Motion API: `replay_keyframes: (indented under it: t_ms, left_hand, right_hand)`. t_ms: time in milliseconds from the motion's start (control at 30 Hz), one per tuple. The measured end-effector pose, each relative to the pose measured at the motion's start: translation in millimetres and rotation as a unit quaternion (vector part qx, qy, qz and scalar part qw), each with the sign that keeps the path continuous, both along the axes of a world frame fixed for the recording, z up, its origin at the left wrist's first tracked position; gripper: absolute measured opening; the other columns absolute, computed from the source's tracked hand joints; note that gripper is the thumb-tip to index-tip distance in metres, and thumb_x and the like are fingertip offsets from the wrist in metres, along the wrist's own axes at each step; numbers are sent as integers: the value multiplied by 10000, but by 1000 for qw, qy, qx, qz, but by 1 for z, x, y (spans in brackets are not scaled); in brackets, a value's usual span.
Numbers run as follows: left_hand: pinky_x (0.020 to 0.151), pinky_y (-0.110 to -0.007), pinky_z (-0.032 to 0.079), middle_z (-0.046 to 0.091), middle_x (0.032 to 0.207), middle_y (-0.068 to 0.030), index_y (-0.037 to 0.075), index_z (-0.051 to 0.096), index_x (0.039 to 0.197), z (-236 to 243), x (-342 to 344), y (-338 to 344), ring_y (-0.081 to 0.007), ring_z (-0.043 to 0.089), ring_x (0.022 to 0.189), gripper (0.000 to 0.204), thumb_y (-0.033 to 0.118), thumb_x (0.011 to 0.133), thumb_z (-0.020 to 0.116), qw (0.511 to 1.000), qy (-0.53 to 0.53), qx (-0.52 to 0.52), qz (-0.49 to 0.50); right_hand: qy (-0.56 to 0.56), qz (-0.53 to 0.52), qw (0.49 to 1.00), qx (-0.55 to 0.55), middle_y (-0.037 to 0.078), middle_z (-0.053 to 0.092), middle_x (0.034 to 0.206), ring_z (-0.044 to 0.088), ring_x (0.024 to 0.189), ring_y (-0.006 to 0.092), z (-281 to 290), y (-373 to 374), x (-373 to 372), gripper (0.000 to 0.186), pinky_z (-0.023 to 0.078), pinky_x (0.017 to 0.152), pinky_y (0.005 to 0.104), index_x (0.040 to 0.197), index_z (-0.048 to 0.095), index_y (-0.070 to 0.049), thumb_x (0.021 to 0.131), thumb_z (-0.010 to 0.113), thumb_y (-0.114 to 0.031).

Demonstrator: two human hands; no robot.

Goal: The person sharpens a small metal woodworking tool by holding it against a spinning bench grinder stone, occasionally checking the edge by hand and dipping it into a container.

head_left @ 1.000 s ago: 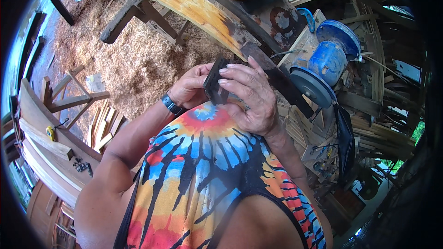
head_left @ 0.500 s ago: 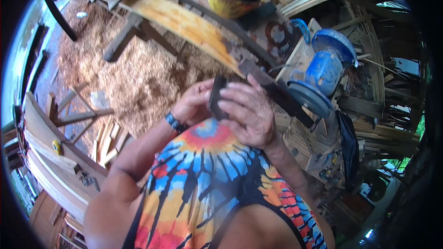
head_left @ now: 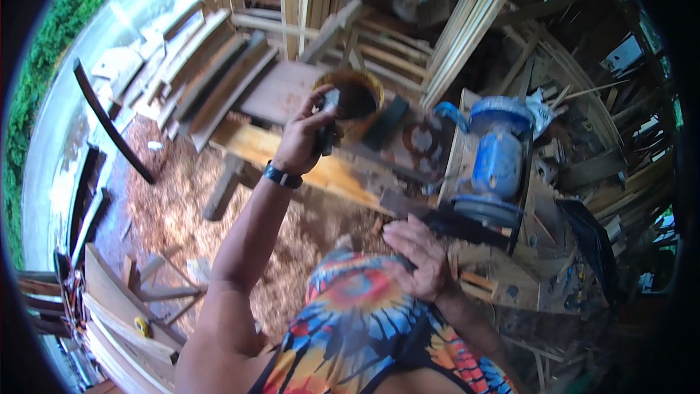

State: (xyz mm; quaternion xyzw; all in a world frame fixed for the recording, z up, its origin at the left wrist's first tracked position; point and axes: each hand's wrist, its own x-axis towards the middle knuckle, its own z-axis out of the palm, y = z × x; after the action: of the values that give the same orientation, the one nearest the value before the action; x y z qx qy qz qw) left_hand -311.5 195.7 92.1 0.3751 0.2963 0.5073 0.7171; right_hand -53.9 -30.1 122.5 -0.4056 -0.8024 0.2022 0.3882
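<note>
My left hand (head_left: pixel 302 135), with a dark band on its wrist, is raised over the far bench. Its fingers close round a small dark flat piece (head_left: pixel 327 138), whose upper end looks pale and shiny; its exact kind I cannot make out. Just behind it stands a yellow bucket (head_left: pixel 380 95) with dark contents, partly hidden by the hand. Close to my chest, my right hand (head_left: pixel 423 259) holds nothing, its fingers stretched out. A dark greenish block (head_left: pixel 386 122) lies on the bench beside the bucket.
To the right sits a blue bench grinder (head_left: pixel 497 164). A yellowish plank (head_left: pixel 292 159) runs along the bench's near edge. Wood shavings (head_left: pixel 179 204) pile up on the ground. Curved boards (head_left: pixel 127 314) lean at lower left, and tall wood strips (head_left: pixel 477 22) stand behind.
My left hand has moved up and away from my right hand, carrying the dark piece toward the bucket. My right hand has let go of it and dropped lower. The view has tilted up.
</note>
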Motion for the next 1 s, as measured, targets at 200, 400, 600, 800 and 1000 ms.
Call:
replay_keyframes:
  t_ms: [200,400,600,800,1000]
  left_hand:
    - [886,-360,585,748,1209,-106,67,684,1346,-47,42,117,-208,704,1060,432,196,936,726,858,446,221,-130]
    - [1070,-371,520,687,1394,-175,40,714,1326,-128,31,195,-228,661,1307,363,187,1027,571,458,602,615,-224]
    - [1037,-404,535,718,1312,-179,33,729,1270,-14,90,117,-270,684,1250,340,145,979,593,341,729,527,-273]
    - [996,-425,557,749,1229,-184,45,765,1193,-11,83,120,-315,712,1183,321,106,893,668,444,723,468,-248]
    - [971,-442,572,774,1160,-187,81,800,1136,-14,56,123,-350,732,1132,313,72,838,702,565,702,400,-169]
  right_hand:
    - [-7,-85,996,-3,159,735,1264,720,1170,339,-13,-18,17,412,582,1022,448,1230,746,-22,855,844,-160]
    - [41,-110,993,-31,149,740,1246,747,1115,324,-12,-32,24,406,623,934,404,1229,750,-40,858,848,-170]
    - [38,-164,985,-40,152,746,1226,753,1097,331,-13,-40,37,374,627,923,401,1211,756,-34,871,842,-165]
    - [32,-150,987,-48,154,750,1213,758,1073,332,-20,-43,36,366,629,909,402,1204,757,-35,870,840,-160]
    - [33,-129,987,-85,170,752,1200,747,1094,357,-9,-38,28,350,615,933,419,1157,760,-16,835,845,-123]
